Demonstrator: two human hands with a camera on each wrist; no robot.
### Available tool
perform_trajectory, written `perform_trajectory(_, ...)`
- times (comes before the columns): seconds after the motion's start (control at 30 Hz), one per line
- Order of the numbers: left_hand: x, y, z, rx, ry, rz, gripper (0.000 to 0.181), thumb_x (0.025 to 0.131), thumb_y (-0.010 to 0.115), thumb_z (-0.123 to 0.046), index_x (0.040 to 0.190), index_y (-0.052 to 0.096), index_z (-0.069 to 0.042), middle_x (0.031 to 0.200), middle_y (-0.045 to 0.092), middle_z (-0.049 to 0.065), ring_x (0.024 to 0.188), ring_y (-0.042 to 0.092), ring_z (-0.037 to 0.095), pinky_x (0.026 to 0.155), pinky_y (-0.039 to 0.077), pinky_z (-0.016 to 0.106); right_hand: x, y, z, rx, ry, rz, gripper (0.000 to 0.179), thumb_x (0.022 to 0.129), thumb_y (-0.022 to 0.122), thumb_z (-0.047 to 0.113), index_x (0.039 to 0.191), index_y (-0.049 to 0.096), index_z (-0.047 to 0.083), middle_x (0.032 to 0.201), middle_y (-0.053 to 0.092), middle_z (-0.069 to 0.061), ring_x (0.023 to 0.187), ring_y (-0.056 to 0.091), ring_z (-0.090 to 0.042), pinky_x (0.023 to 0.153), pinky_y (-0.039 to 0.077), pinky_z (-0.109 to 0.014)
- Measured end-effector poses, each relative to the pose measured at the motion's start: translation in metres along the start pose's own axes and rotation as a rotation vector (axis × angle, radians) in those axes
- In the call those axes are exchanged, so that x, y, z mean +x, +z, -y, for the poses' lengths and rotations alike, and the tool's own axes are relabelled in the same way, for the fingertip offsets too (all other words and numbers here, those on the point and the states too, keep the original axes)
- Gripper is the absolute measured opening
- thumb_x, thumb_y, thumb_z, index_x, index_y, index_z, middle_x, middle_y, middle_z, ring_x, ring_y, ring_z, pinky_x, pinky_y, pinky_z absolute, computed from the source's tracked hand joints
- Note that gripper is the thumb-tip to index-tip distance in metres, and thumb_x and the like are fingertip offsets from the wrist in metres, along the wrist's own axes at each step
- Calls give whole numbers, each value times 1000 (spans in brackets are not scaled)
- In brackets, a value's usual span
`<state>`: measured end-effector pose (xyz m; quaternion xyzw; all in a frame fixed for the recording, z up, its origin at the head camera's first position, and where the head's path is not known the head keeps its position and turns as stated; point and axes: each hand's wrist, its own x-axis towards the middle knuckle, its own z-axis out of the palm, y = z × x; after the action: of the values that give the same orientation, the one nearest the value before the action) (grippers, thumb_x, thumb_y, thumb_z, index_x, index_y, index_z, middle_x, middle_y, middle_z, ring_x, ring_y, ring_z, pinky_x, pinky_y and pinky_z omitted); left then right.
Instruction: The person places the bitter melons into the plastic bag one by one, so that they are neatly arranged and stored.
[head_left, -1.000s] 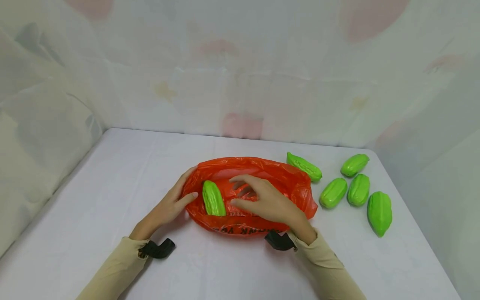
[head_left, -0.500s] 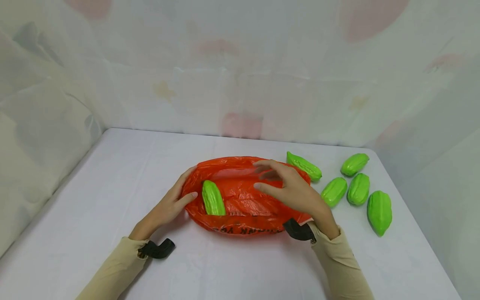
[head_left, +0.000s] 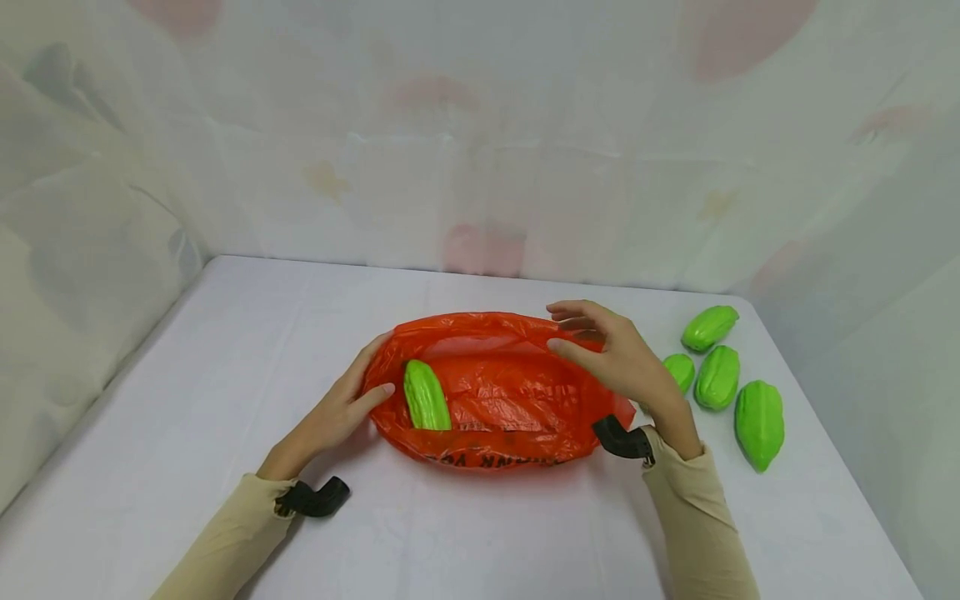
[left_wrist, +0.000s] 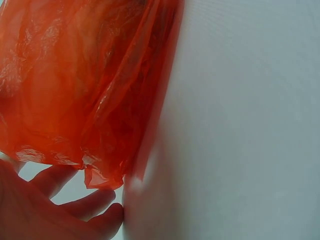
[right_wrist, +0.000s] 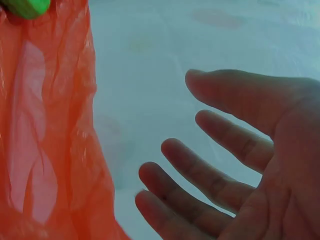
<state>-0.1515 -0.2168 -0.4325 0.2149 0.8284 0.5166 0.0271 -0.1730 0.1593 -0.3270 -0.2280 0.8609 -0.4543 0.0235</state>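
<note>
A red plastic bag [head_left: 517, 396] lies with its mouth spread wide, dark lettering along its near side. Inside it, at the left, rests one bright green ridged fruit [head_left: 427, 397], shaped like a starfruit. My left hand [head_left: 337, 412] holds the bag's left side, thumb over the rim and fingers along the outside. The left wrist view shows those fingers [left_wrist: 90, 205] at the crinkled plastic. Over the bag's right rim hovers my right hand [head_left: 622, 358], fingers loosely bent and apart from the thumb. Nothing is between them in the right wrist view, where the bag's edge [right_wrist: 75, 125] shows at left.
Several green ridged fruits lie at the table's right, among them one at the back [head_left: 709, 327], one in the middle [head_left: 717, 378] and one nearer [head_left: 760, 426]. Another fruit [head_left: 679, 372] is partly hidden by my right hand. A patterned cloth [head_left: 480, 167] hangs behind the white table [head_left: 262, 333].
My right hand has moved out of the bag, to the right and away from me, now covering the fruit behind the bag's right end. My left hand and the fruit in the bag have stayed put.
</note>
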Motion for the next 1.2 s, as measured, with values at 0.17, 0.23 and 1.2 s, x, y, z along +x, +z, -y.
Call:
perform_trajectory(0.17, 0, 0, 0, -1, 0, 0, 69, 102, 53, -18, 159, 15, -30, 163, 25, 3, 148, 30, 26, 109, 24, 8, 1, -10, -12, -40, 7, -56, 46, 94, 68, 18, 137, 55, 9, 135, 60, -12, 123, 58, -32, 105, 48, -51)
perform_trajectory(0.23, 0, 0, 0, 0, -1, 1, 69, 102, 53, -18, 159, 15, -30, 163, 26, 3, 148, 30, 25, 109, 25, 9, 1, -14, -15, -63, 24, -83, 45, 95, 68, 20, 136, 55, 9, 135, 60, -12, 123, 58, -32, 105, 48, -52)
perform_trajectory(1.2, 1, -1, 2, 12, 1, 1, 69, 102, 52, -17, 159, 16, -30, 162, 27, 2, 147, 31, 25, 116, 29, 24, 5, -33, -93, -259, 182, -185, 45, 96, 65, 20, 136, 55, 1, 143, 50, -25, 133, 44, -44, 111, 35, -62)
